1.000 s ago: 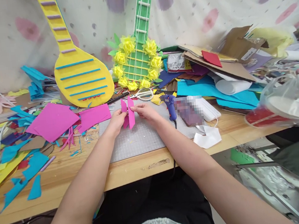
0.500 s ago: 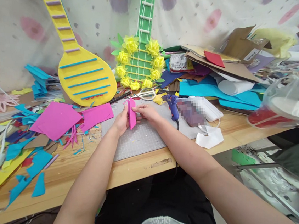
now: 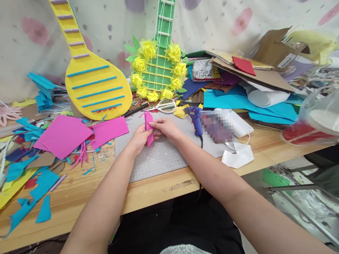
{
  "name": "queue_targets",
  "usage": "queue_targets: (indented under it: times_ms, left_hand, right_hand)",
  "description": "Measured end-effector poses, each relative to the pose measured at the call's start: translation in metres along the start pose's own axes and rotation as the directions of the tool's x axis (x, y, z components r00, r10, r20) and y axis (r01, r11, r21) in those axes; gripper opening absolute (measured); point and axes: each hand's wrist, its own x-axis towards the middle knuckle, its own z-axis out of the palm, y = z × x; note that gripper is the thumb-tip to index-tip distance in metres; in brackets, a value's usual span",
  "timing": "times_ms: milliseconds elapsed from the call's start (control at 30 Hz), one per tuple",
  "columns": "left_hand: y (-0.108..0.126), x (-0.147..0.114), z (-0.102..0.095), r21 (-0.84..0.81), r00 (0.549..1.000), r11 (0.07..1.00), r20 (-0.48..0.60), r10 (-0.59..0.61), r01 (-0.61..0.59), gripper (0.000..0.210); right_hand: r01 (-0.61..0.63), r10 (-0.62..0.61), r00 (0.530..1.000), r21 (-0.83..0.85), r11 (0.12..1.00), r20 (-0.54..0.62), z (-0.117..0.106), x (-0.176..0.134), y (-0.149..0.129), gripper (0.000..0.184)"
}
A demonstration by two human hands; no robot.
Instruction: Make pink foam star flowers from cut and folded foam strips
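Note:
A folded piece of magenta paper [image 3: 149, 126] stands on edge between my two hands, above the grey cutting mat [image 3: 157, 160]. My left hand [image 3: 141, 138] grips its left side, fingers closed. From the right, my right hand [image 3: 164, 128] pinches it, with thumb and fingers pressed against the fold. Just beyond my hands lie scissors [image 3: 166, 106] with pale handles. A blue glue gun [image 3: 196, 120] rests on the mat to the right. More magenta sheets [image 3: 64, 136] lie to the left.
Behind, a yellow paper instrument [image 3: 98, 86] and a green one [image 3: 159, 71] ringed with yellow flowers lean on the curtain. Blue scraps [image 3: 45, 184] litter the left side. Cardboard and blue sheets [image 3: 245, 102] are heaped at right, near a bagged tub [image 3: 320, 123].
The magenta paper looks narrower now, pressed closer together or turned more edge-on between my hands. Both hands have stayed in nearly the same place.

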Motion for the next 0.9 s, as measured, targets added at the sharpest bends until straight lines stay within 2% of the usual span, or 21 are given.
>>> queue_targets:
  times_ms: [300,600,900]
  left_hand:
    - [-0.0001,0.0007,-0.0023,0.100,0.998,0.994,-0.054,0.044,-0.038,0.017]
    - [0.0012,-0.0011,0.0020,0.094,0.998,0.995,-0.056,0.034,-0.029,0.012]
    - [-0.0030,0.0030,0.0013,0.115,0.996,0.992,-0.064,0.063,-0.056,0.011]
  right_hand:
    - [0.166,-0.172,0.985,-0.149,0.975,-0.028,-0.0031,0.0039,0.0004,0.023]
    - [0.117,-0.120,0.992,-0.086,0.989,-0.038,-0.0041,0.0010,-0.0052,0.022]
    - [0.133,-0.145,0.986,-0.147,0.980,-0.078,-0.0046,0.0048,0.0003,0.027]
